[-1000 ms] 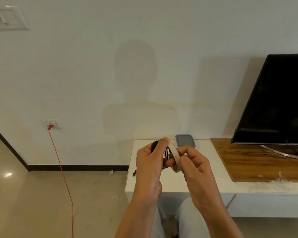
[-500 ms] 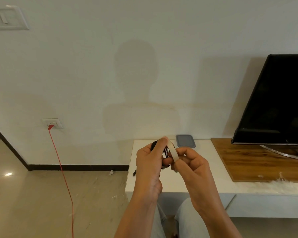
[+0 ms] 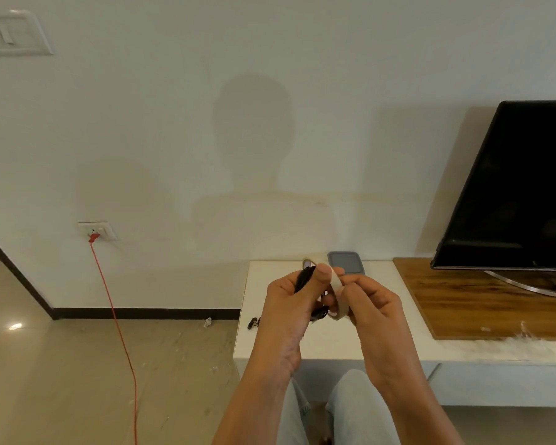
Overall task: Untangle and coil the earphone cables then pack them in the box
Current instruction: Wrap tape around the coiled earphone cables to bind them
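Observation:
My left hand (image 3: pixel 289 303) grips a black coiled earphone cable (image 3: pixel 305 279), with the thumb pressed over a strip of beige tape (image 3: pixel 337 293). My right hand (image 3: pixel 371 303) pinches the same tape strip, which curves round the coil between the two hands. Most of the coil is hidden behind my fingers. A grey box (image 3: pixel 345 262) stands on the white table (image 3: pixel 270 335) just behind the hands. A small black earphone piece (image 3: pixel 253 322) lies near the table's left edge.
A black TV (image 3: pixel 514 194) stands on a wooden board (image 3: pixel 482 303) at the right. A red cord (image 3: pixel 116 326) runs from a wall socket (image 3: pixel 97 231) down across the floor at the left. My knees show below the table.
The tape strip has been drawn tighter round the coil. My right hand has moved slightly closer to the left, and its fingers have curled in.

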A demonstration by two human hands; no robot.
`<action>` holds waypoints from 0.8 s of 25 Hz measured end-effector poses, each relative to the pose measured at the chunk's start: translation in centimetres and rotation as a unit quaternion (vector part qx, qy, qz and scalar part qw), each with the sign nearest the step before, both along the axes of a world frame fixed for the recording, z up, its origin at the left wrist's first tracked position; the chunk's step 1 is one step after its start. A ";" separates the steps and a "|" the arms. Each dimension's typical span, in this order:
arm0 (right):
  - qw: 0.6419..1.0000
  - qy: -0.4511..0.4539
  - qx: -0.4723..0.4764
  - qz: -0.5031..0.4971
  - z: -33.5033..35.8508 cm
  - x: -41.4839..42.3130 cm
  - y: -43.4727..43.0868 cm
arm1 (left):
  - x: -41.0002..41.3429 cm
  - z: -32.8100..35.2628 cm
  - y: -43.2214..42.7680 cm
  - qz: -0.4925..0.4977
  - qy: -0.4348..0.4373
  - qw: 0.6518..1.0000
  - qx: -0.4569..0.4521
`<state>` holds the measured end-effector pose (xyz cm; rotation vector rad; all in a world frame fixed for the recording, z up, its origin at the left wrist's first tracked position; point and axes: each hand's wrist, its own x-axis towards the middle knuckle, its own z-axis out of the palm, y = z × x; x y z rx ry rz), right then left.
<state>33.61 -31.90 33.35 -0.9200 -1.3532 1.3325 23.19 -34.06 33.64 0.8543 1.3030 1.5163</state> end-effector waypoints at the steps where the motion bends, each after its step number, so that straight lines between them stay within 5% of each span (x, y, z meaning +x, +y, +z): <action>1: 1.000 0.001 -0.002 0.006 -0.1 0.0 0.0 | 0.0 0.1 0.0 0.004 -0.012 1.000 0.000; 13: 0.999 -0.018 -0.031 0.031 0.2 0.0 -0.3 | -0.4 0.0 0.2 -0.003 -0.129 0.991 -0.028; 18: 0.998 -0.046 -0.038 0.035 0.5 0.2 -0.2 | -0.4 -0.5 0.5 0.007 -0.122 0.992 -0.040; 20: 0.997 -0.041 -0.053 0.030 0.7 0.4 -0.2 | -0.7 -0.8 0.5 0.044 -0.046 0.997 -0.045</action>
